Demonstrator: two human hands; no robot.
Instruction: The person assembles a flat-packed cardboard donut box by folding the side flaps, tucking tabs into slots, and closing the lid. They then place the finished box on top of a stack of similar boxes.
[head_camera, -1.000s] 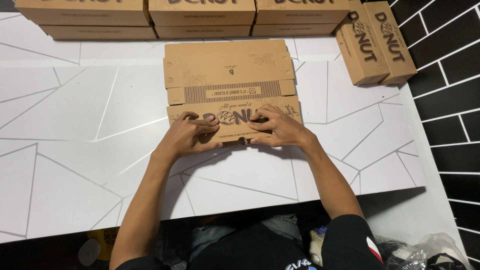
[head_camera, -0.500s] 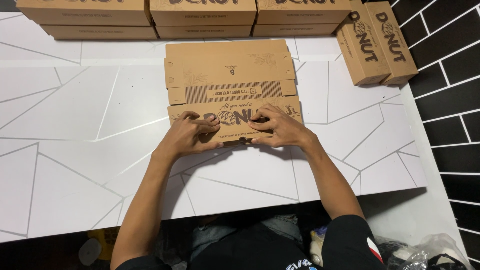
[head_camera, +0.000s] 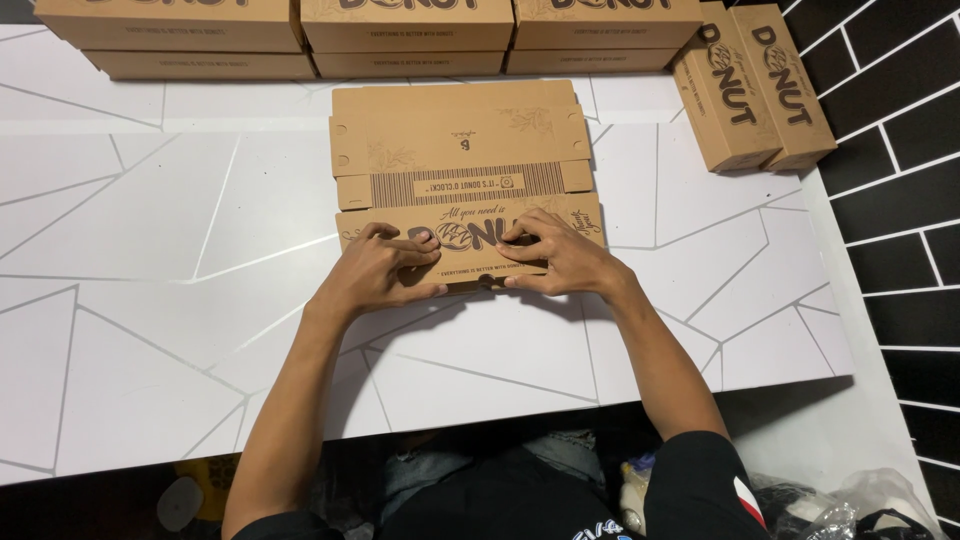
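**Flat carton pressed at table centre, both hands on near flap**

One flat brown cardboard carton (head_camera: 460, 150) is laid unfolded at the centre of the white table (head_camera: 150, 230). Its nearest flap (head_camera: 470, 240) is pinched by both hands: the left hand (head_camera: 375, 275) grips the flap edge at 9 o'clock of the flap's middle, the right hand (head_camera: 560, 258) at 3 o'clock, fingers on top, thumbs at the near edge. Both grips are closed on the flap.

Finished boxes counted: three long brown boxes (head_camera: 405, 22) are visible in a top row at 12 o'clock, with more edges seen under them, so a stacked lower row is likely; two more boxes (head_camera: 755, 85) are lined side by side at 2 o'clock, touching each other.

The tabletop is white with thin grey angular lines. A black tiled wall (head_camera: 900, 200) with white grout is seen at 3 o'clock. Crumpled plastic bags (head_camera: 840, 505) are seen at 5 o'clock, below the table edge.
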